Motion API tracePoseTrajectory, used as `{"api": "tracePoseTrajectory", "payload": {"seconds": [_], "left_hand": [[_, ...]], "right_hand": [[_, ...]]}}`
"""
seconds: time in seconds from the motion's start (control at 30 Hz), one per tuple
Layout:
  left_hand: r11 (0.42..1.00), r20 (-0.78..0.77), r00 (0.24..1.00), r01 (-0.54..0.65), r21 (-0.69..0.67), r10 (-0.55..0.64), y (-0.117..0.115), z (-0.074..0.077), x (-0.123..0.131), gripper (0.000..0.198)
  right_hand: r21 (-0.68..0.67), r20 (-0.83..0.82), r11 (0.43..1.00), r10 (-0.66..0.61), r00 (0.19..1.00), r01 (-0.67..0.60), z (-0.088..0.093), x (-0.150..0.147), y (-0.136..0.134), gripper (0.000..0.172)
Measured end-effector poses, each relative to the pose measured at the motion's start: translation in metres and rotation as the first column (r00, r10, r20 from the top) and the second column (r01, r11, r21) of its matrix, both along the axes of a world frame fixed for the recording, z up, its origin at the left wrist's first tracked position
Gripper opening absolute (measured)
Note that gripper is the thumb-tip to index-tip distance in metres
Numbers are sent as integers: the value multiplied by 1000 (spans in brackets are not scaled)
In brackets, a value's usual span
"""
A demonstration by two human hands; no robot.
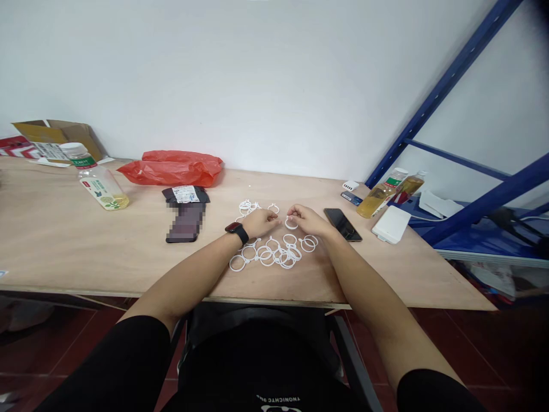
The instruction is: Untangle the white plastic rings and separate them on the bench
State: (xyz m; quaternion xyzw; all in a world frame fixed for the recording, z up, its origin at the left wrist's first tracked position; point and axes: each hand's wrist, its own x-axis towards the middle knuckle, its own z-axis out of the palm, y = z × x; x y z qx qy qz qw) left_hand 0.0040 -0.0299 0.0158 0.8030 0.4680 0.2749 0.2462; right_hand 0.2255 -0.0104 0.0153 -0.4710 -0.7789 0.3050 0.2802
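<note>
Several white plastic rings with small eyelets, like curtain rings [266, 257], lie in a loose, overlapping group on the wooden table. More rings [245, 206] lie behind my left hand. My right hand [307, 220] pinches one white ring [291, 226] between thumb and fingertips, just above the tabletop. Close beside it, my left hand [259, 223] has its fingers curled together, pointing towards that ring. Whether anything sits between the left fingertips is too small to make out. A black smartwatch [237, 230] is on my left wrist.
Left of the rings are a dark package [186, 220], a red plastic bag [175, 169], a bottle [100, 182] and a cardboard box [64, 134]. To the right lie a phone [342, 223], a white power bank [391, 224], a bottle [380, 197] and a blue metal frame [446, 86].
</note>
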Motion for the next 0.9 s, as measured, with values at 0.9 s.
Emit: {"api": "tracePoseTrajectory", "payload": {"seconds": [0.9], "left_hand": [[999, 380, 925, 34, -38, -17, 6, 12, -8, 23]], "right_hand": [[208, -389, 962, -85, 917, 178, 8, -48, -23, 18]]}}
